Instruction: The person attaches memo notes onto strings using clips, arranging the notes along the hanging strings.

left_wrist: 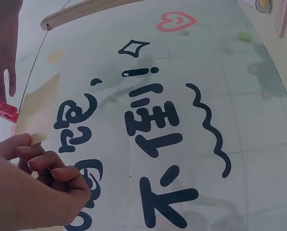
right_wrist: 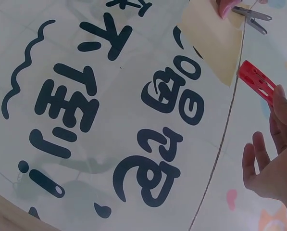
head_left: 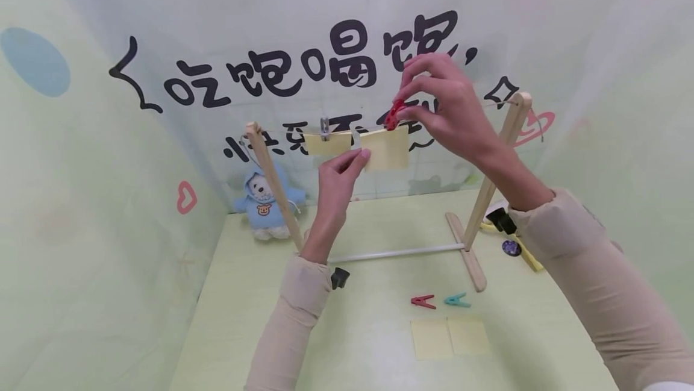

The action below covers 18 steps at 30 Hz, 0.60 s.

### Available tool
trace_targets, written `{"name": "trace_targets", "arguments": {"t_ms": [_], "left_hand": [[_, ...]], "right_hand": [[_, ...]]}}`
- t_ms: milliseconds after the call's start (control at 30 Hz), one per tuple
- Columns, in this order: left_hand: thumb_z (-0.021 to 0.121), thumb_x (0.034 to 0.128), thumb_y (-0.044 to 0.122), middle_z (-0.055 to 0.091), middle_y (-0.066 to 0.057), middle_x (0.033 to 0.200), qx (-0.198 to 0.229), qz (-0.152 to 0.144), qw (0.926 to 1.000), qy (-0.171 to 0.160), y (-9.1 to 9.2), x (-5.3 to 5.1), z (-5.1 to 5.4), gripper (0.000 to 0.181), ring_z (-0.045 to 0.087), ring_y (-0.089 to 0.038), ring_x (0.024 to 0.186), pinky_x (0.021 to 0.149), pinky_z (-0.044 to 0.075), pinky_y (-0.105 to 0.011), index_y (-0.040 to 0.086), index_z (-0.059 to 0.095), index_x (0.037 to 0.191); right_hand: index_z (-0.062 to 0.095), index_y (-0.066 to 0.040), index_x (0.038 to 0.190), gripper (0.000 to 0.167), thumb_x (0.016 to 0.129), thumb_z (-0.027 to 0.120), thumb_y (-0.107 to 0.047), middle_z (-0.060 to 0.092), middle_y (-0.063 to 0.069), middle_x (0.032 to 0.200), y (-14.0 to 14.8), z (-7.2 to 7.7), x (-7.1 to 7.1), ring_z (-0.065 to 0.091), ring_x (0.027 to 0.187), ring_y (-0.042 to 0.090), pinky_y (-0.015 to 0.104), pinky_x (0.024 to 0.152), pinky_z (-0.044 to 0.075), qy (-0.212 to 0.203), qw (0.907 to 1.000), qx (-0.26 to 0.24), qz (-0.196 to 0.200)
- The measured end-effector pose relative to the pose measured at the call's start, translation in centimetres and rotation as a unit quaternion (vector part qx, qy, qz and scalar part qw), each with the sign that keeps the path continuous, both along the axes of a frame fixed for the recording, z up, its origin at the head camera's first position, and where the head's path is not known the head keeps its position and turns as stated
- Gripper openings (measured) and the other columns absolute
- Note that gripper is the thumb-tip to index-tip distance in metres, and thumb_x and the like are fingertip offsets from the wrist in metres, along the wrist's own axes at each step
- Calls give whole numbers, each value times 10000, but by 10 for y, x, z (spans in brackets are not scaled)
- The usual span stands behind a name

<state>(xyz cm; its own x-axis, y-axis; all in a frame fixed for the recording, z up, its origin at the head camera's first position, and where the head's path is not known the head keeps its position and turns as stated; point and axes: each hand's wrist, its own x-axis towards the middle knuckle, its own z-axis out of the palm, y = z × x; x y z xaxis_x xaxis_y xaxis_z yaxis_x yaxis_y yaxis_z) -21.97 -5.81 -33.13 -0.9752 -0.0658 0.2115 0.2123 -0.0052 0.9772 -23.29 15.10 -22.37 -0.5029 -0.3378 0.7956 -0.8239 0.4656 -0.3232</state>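
Note:
A string (right_wrist: pixel 223 139) runs between two wooden posts. A yellow paper (head_left: pixel 327 144) hangs from it under a grey clip (head_left: pixel 325 128). To its right a second yellow paper (head_left: pixel 387 150) lies at the string, its lower left part pinched by my left hand (head_left: pixel 337 186) between thumb and fingers. My right hand (head_left: pixel 447 108) pinches a red clothespin (head_left: pixel 393 117) from above, its tip at the second paper's top edge in the head view. In the right wrist view the clothespin (right_wrist: pixel 257 81) points at the string beside the paper (right_wrist: pixel 213 38).
On the table (head_left: pixel 368 331) lie a red clothespin (head_left: pixel 423 301), a teal clothespin (head_left: pixel 458 300) and two yellow papers (head_left: pixel 432 339) side by side. A plush toy in blue (head_left: pixel 267 201) is at the left post (head_left: pixel 276 186); a dark round object (head_left: pixel 511 248) lies beyond the right post (head_left: pixel 490 177).

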Motion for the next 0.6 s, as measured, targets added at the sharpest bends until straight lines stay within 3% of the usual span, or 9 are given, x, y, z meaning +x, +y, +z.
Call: {"name": "trace_targets", "arguments": {"t_ms": [233,600], "left_hand": [[765,1047,171,788,-92,1066,131,58,9998,138,-1,-1,1,285,590,-87,886,833,500,-241,-18,797,1258],[763,1055,199,809,-151,1183,79,34,10000,-38,0,-2,2,299,655,-100,972,889,526,-235,0,795,1276]], "right_hand": [[797,80,950,116,873,882,64,682,229,1150,-3,-1,-6,548,1312,400,444,1204,347,16,9999,138,6],[807,66,972,150,853,899,71,677,206,1160,-10,-7,-10,545,1252,404,499,1162,352,-240,9982,538,-69]]}}
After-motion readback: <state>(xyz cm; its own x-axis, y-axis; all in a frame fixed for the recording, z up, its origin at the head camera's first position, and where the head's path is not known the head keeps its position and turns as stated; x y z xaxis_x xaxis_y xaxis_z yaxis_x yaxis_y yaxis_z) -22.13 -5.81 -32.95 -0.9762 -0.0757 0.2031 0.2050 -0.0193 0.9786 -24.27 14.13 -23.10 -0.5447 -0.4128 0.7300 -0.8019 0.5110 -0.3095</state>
